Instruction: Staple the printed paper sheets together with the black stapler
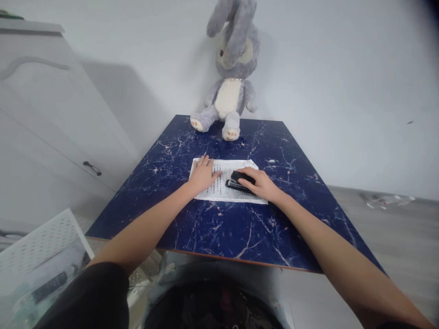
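Printed paper (219, 187) lies on the blue marbled table (226, 228), long side across. My left hand (202, 175) rests flat on the paper's left part, fingers spread and holding nothing. A black stapler (240, 179) is over the right part of the sheet, its jaws apart and pointing left. My right hand (259, 184) is wrapped round the stapler's rear end, fingers over its top and thumb toward its lower side. The paper's right edge is partly hidden beneath that hand.
A grey plush rabbit (229, 96) sits at the table's back edge against the wall. White cabinets (51, 114) stand at the left, with a white perforated basket (44, 246) below. Clear plastic packaging (389, 201) lies on the floor at the right.
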A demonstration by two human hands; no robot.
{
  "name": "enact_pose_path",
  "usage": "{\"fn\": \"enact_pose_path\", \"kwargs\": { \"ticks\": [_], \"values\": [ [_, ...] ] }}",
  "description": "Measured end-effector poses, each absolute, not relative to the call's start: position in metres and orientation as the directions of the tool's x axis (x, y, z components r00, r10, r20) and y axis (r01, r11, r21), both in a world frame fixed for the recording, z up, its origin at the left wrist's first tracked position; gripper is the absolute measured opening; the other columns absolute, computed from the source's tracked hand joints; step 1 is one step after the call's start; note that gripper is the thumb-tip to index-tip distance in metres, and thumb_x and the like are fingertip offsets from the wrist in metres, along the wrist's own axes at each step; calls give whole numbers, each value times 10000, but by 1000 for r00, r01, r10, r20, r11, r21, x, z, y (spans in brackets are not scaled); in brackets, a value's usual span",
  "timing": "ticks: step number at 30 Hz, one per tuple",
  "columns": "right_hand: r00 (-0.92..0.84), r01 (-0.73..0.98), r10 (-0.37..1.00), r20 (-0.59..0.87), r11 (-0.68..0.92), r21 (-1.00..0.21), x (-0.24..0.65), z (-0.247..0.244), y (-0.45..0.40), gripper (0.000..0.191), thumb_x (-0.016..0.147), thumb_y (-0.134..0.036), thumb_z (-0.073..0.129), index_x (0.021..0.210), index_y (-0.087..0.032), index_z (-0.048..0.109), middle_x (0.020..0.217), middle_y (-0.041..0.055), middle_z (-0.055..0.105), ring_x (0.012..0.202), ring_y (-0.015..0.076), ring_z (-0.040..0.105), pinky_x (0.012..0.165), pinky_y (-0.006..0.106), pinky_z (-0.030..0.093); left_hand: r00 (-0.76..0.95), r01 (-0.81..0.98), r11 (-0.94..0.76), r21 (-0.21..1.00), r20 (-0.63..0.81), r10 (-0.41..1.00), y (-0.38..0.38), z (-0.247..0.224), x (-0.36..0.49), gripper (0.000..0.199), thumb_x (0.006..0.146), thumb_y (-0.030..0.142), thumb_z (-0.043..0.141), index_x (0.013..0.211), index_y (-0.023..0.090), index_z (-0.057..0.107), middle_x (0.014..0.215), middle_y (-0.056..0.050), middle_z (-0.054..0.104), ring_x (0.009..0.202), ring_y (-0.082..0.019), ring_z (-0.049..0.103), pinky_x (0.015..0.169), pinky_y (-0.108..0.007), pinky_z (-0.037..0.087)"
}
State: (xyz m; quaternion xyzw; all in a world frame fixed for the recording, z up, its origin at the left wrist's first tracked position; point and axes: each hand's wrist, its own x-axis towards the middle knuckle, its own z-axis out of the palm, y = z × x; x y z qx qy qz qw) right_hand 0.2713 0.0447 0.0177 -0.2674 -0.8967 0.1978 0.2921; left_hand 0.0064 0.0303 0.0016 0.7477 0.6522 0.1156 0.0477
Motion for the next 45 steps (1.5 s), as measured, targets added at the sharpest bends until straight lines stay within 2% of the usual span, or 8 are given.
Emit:
{"fn": "enact_pose_path", "kwargs": {
  "ticks": [9, 14, 23, 29, 34, 38, 42, 45],
  "values": [
    [-681, 375, 581, 445, 799, -469, 271, 15, 45, 416, 973, -506, 636, 1275, -221, 666, 1174, 126, 737, 1049, 286, 708, 948, 460, 560, 125, 970, -136, 204, 68, 990, 31, -3, 6, 685, 1057, 511, 375, 1604, 99, 359, 1691, -224, 243, 1584, -406, 186, 1262, -636, 167],
    [-685, 378, 581, 438, 799, -469, 271, 15, 45, 397, 980, -483, 633, 1287, -232, 659, 1187, 118, 735, 1056, 284, 707, 960, 471, 559, 167, 963, -186, 193, 114, 979, 30, 3, 7, 570, 1058, 398, 406, 1529, 82, 461, 1651, -246, 337, 1571, -395, 237, 1237, -673, 214],
    [-668, 403, 603, 436, 786, -469, 273, 13, 44, 414, 944, -482, 682, 1267, -225, 679, 1207, 114, 749, 1067, 299, 726, 968, 464, 567, 188, 961, -215, 175, 159, 969, 38, 7, -3, 531, 1040, 292, 473, 1530, 88, 442, 1558, -229, 470, 1441, -364, 437, 1199, -547, 333],
    [-545, 483, 686, 482, 727, -488, 286, 29, 45, 371, 916, -415, 707, 1227, -212, 705, 1130, 117, 765, 980, 314, 735, 908, 472, 575, 187, 962, -221, 160, 200, 962, 41, 17, -15, 265, 1004, 257, 530, 1159, 120, 697, 1250, -192, 626, 1216, -336, 570, 1049, -464, 470],
    [-470, 551, 731, 494, 681, -483, 300, 51, 44, 371, 922, -418, 667, 1223, -207, 715, 1145, 114, 765, 1010, 329, 727, 917, 487, 561, 45, 967, -86, 240, 170, 984, 42, 30, -33, 288, 1042, 253, 437, 1192, 172, 669, 1017, -141, 721, 980, -285, 697, 916, -381, 512],
    [-537, 604, 738, 409, 675, -424, 302, 69, 36, 327, 918, -388, 659, 1178, -200, 724, 1103, 100, 771, 963, 307, 727, 853, 433, 549, -85, 959, 39, 279, 155, 984, 46, 30, -45, 314, 1036, 276, 441, 1216, 183, 681, 1024, -160, 747, 976, -302, 715, 893, -381, 509],
    [-650, 621, 721, 240, 686, -379, 298, 77, 26, 239, 909, -352, 654, 1087, -213, 734, 1005, 79, 776, 852, 276, 711, 746, 395, 511, -125, 899, 54, 434, 138, 982, 56, 21, -53, 309, 994, 224, 468, 1108, 165, 749, 1090, -150, 758, 1006, -278, 699, 921, -353, 494],
    [-691, 618, 706, 158, 690, -377, 295, 76, 22, 213, 911, -339, 643, 1067, -221, 727, 975, 64, 771, 829, 257, 695, 723, 379, 482, -168, 809, 70, 584, 115, 979, 62, 16, -58, 294, 953, 195, 493, 1009, 131, 774, 987, -115, 762, 893, -231, 679, 861, -313, 490]
  ]
}}
